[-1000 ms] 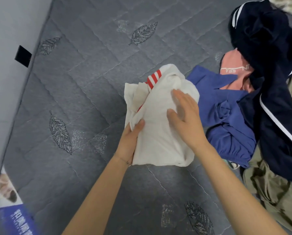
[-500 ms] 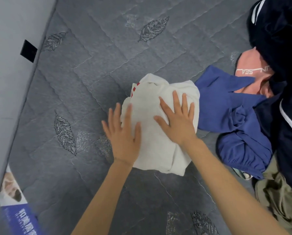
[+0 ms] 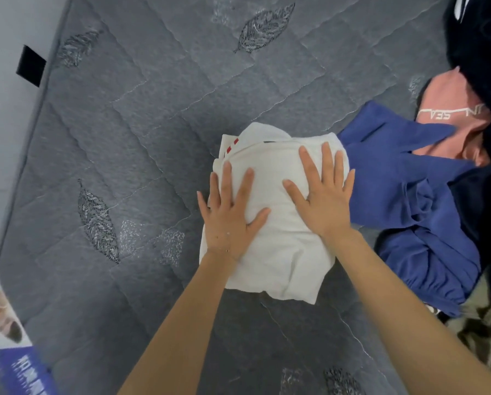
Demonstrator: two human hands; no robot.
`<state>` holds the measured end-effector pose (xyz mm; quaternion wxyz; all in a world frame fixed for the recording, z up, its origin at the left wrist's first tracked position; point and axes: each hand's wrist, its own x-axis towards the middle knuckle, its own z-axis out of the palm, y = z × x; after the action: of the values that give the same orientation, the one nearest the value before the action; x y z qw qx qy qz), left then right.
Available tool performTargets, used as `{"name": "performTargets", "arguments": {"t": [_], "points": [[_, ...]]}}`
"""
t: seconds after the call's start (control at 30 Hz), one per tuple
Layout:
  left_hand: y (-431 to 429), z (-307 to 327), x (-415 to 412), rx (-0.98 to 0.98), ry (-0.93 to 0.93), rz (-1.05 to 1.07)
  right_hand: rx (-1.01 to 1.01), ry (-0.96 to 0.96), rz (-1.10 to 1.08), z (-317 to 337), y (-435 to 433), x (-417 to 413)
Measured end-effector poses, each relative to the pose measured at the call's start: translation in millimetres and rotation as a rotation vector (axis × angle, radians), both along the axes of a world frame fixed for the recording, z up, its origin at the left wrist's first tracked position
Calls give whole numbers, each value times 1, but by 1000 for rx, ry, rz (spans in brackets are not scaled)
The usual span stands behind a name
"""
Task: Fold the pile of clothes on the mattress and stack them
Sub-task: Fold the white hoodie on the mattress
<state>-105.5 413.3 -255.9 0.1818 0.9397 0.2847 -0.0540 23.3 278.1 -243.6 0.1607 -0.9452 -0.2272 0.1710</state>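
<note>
While both palms lie flat on it, the folded white garment [image 3: 281, 258] sits at the centre of the frame on the grey mattress [image 3: 141, 132], its long axis running from the lower frame to the upper. The left hand [image 3: 230, 215] and right hand [image 3: 321, 201] press it with fingers straight and spread, gripping nothing. The unfolded pile [image 3: 483, 201] lies at the right of the frame, and its blue garment [image 3: 409, 201] touches the white one's right edge. The right hand is nearer, so it probably reaches there next.
</note>
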Motion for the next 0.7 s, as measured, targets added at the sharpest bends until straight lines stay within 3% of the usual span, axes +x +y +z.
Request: {"name": "performTargets", "arguments": {"t": [0.13,0.23,0.3,0.37,0.47,0.6,0.7], "points": [[-6,16,-15,22,-24,58,88,-72,59,19,2,27],[-33,24,-52,-164,-19,305,134,101,100,29,12,63],[-51,25,-77,-340,29,484,45,169,188,30,17,77],[-60,26,-91,-322,62,478,-61,160,245,33,16,81],[-56,24,-92,-308,-55,462,-186,138,299,41,9,79],[-37,37,-86,-592,-241,548,-269,200,293,51,4,75],[4,55,-90,-581,-354,525,-296,230,256,57,-8,61]]}}
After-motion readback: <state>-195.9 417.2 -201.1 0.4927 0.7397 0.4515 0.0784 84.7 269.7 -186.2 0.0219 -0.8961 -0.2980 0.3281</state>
